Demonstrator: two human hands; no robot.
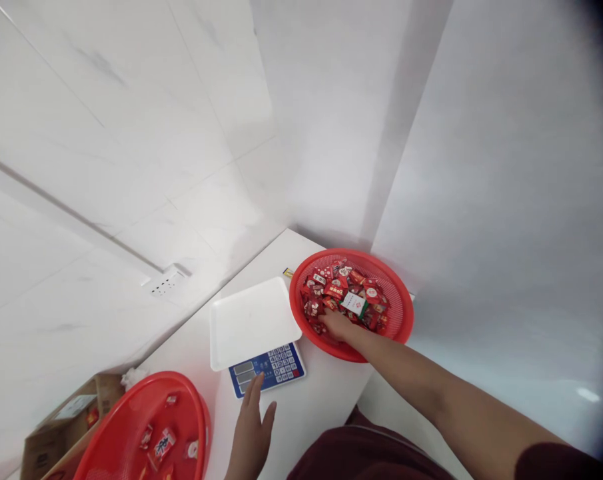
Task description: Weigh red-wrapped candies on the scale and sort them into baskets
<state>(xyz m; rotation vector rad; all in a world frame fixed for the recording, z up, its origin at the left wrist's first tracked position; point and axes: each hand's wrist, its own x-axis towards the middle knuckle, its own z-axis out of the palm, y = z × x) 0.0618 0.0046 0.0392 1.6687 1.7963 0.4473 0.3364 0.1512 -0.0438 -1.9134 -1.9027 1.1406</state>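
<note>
A round red basket [398, 297] at the table's far right corner is filled with several small red-wrapped sweets [341, 290] and one white and green packet [354, 303]. My right hand [335, 325] reaches into its near side, fingers down among the sweets; what they grip is hidden. My left hand [251, 427] lies open, fingers together and stretched toward the blue keypad of a weighing scale [268, 370]. The scale's white tray [251, 321] carries nothing.
A second red basket [126, 427] with a few sweets sits at the lower left over a cardboard box [46, 437]. A wall socket [164, 281] is set in the white wall behind the white table [311, 413]. Walls close in the corner.
</note>
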